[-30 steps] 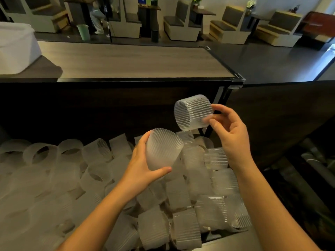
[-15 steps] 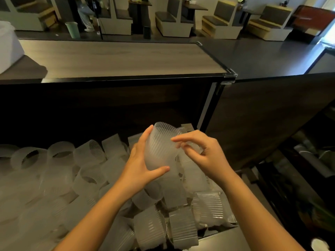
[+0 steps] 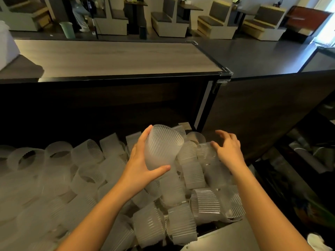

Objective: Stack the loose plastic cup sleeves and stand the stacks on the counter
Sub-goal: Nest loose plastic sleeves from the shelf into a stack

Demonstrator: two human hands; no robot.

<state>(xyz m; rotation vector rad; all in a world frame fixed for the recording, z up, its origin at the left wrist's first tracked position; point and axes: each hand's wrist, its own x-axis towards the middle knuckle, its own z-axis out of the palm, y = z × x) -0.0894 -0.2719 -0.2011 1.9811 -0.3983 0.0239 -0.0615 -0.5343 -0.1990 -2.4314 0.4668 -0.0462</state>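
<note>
Firmly, my left hand (image 3: 140,165) clamps a ribbed, frosted plastic stack of sleeves (image 3: 161,146), thumb pressed under its near end and fingers curled over the far rim, holding it tilted above the heap. To the right of that grip, my right hand (image 3: 228,151) hangs open, fingers spread and curled, empty, with the fingertips just touching or just above a loose sleeve (image 3: 205,151) lying on the heap; I cannot tell which. Below and around both hands spreads the pile of loose sleeves (image 3: 87,176), jumbled on their sides and ends, some ribbed and clear nearest me on the right, others cloudy and blurred away to the left. Nearer me than the grip, at the lower right, a pale grey ledge (image 3: 223,238) cuts across the edge of the pile. Beyond the grip rises a dark panel, and above it runs the wood-grain counter (image 3: 116,57) with a metal corner bracket at its right end; no sleeves stand on it. A white tub (image 3: 7,48) sits at the counter's far left. Farther off, past the counter, are booth seats (image 3: 215,24) and a green bin (image 3: 67,29) on a dark floor.
</note>
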